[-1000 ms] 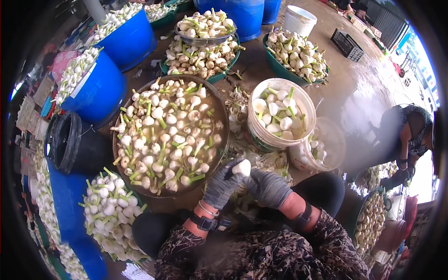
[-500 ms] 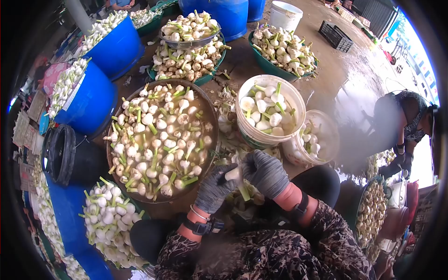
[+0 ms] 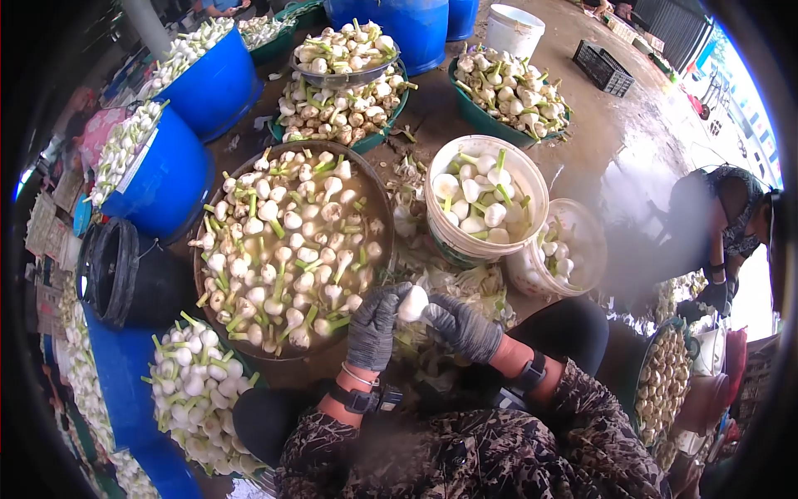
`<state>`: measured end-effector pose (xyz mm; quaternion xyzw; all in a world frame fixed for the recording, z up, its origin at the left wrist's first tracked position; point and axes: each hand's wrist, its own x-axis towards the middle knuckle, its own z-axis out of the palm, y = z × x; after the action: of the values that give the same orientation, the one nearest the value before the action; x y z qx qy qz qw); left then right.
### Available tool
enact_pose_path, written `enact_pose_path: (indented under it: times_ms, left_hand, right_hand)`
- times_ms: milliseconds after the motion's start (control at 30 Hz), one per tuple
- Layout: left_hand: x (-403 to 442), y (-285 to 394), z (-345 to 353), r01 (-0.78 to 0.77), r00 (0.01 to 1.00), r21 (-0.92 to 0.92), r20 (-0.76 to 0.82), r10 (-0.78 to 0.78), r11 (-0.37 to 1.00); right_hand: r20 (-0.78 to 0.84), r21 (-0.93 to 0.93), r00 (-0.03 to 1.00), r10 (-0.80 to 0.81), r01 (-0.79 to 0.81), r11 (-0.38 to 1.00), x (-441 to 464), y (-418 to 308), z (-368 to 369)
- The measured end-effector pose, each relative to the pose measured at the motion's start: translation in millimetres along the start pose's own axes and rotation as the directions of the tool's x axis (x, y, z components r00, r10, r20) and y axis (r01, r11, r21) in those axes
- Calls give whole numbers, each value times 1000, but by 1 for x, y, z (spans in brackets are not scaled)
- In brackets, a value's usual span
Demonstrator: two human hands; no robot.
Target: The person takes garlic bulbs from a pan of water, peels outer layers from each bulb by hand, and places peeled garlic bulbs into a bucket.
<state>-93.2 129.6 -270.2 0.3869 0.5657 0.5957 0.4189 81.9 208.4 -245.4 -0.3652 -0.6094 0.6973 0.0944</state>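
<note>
A white, peeled-looking garlic bulb [image 3: 413, 303] is pinched between my two gloved hands, above the scraps on the floor. My left hand [image 3: 376, 326], in a grey knit glove, grips it from the left side. On the bulb's lower right, the fingers of my right hand [image 3: 468, 329] close on it, its stem end hidden there. Left of my hands stands a wide round basin [image 3: 199, 274] of murky water with many garlic bulbs afloat. Beyond my right hand is a white bucket [image 3: 439, 227] holding clean bulbs with short green stems.
Another pale bucket [image 3: 532, 281] with bulbs stands beside the first. Peeled skins [image 3: 465, 287] litter the floor. A heap of clean garlic [image 3: 198, 374] sits by my left knee. Blue barrels [image 3: 208, 87], a green basin [image 3: 490, 125] and a black crate [image 3: 603, 68] stand farther off. Another person [image 3: 731, 208] bends at right.
The bulb has turned so its round white end faces up; the green stem seen hanging below it no longer shows. My right hand has dropped lower, and my left hand is more upright.
</note>
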Motion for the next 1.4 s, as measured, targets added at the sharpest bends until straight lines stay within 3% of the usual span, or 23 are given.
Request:
enact_pose_path:
  times_ms: [67,200,300,367,400,467,500,567,633,667,700,767,833,867,933,1000,1067,1133,1167,1200,1267,1333,1400]
  left_hand:
    - [0,0,0,-101,992,200,-53,114,975]
    - [-1,-3,-6,-53,974,21,-221,56,998]
    - [-4,3,3,-177,959,291,-164,232,940]
    - [-4,-3,7,-240,937,446,-128,327,862]
    - [-3,-5,6,-231,935,454,-142,326,861]
    - [0,-11,2,48,974,378,-222,40,925]
    - [0,-23,0,79,966,291,-259,-1,954]
    - [-4,-22,0,110,963,171,-261,-63,979]
    - [-9,-16,2,74,973,91,-224,-52,993]
    - [-12,-10,4,95,970,-13,-223,-96,995]
    - [-14,-6,4,89,971,-68,-216,-102,994]
    - [-19,-1,2,80,971,-129,-216,-106,988]
    - [-21,6,-4,35,967,-85,-249,-55,996]
    - [-22,16,-8,47,960,-150,-265,-86,988]
    - [-22,18,-20,68,945,-72,-316,-87,995]
    - [-21,27,-28,41,919,-185,-379,-110,982]
    - [-21,24,-41,97,895,-255,-401,-196,962]
    - [-21,-1,-55,26,917,-141,-392,-80,990]
    - [-18,-5,-61,-19,924,-41,-383,2,999]
    - [-16,-9,-64,-28,925,-38,-379,12,999]
    - [-18,-10,-65,11,917,-157,-392,-73,988]
    - [-15,-22,-64,10,918,-267,-380,-115,964]
    - [-14,-11,-62,104,895,-390,-365,-257,915]
  right_hand:
    - [14,15,998,67,-67,998,-2,-4,2]
    - [-89,7,994,-56,57,998,8,13,6]
    - [-171,-62,984,-43,32,998,8,19,9]
    - [-232,-449,854,-465,330,831,17,35,17]
    - [-217,-444,858,-465,338,830,17,41,16]
    - [-272,-393,823,-499,378,838,9,26,8]
    - [-354,-362,822,-446,319,876,10,32,-6]
    - [-591,19,771,-237,307,952,13,42,-47]
    - [-715,514,695,68,457,726,17,32,-80]
    - [-730,630,661,176,548,550,20,18,-87]
    - [-724,632,668,173,541,555,30,13,-82]
    - [-714,563,687,132,453,691,51,1,-65]
    - [-464,287,886,20,129,949,76,-15,-24]
    - [-354,149,934,-52,111,983,97,-7,-3]
    - [-177,35,973,146,-142,989,154,13,34]
    - [2,-576,999,45,-36,817,230,71,55]
    - [-87,-67,879,469,-475,878,245,49,97]
    - [-101,-326,868,486,-491,808,284,71,110]
    - [-106,-323,875,472,-479,816,289,65,110]
    - [-76,-530,930,360,-344,775,292,62,110]
    - [50,-839,984,172,-52,542,286,61,108]
    - [245,-959,967,73,231,165,270,71,103]
    - [137,-856,978,-154,195,478,266,112,82]
